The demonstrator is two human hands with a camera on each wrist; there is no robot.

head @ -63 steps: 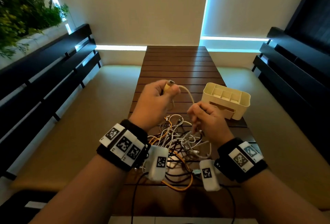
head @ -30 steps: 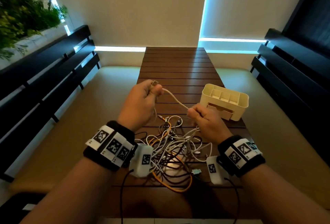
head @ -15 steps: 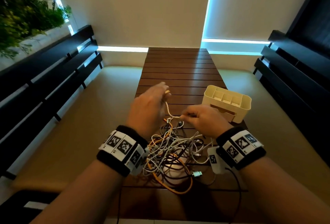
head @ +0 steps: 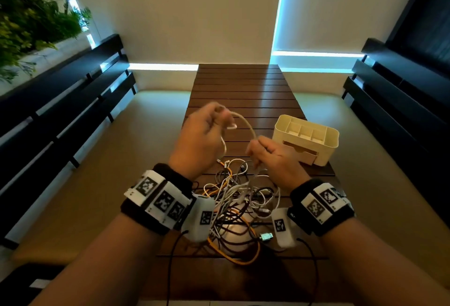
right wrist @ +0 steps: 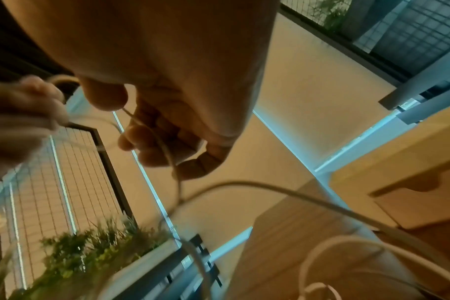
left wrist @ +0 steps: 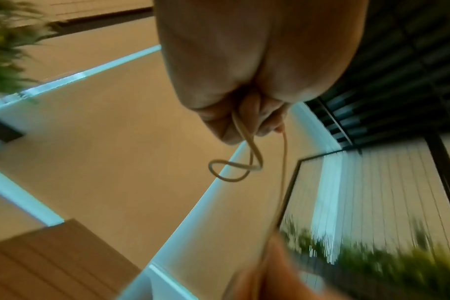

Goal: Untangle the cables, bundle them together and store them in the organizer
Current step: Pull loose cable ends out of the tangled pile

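The left hand [head: 202, 140] grips loops of a white cable [head: 246, 123], fingers curled round them, raised above the far edge of the tangle [head: 238, 198]; half a second ago that hand was lower, closer to the pile. The right hand [head: 272, 157] pinches the same cable just above the tangle's right side, and the strand between the hands now arcs upward rather than dipping short as it did before. From the left wrist view a small loop [left wrist: 234, 168] hangs below the fingers [left wrist: 244, 115], so the cable appears to be coiling into the left hand, though motion blur makes the number of turns hard to judge. That suggests one cable is coming free and being bundled. The rest of the tangle lies on the table [head: 243, 86], and the organizer [head: 306, 140] stands beyond the tangle to the right, apparently with nothing stored in it yet.
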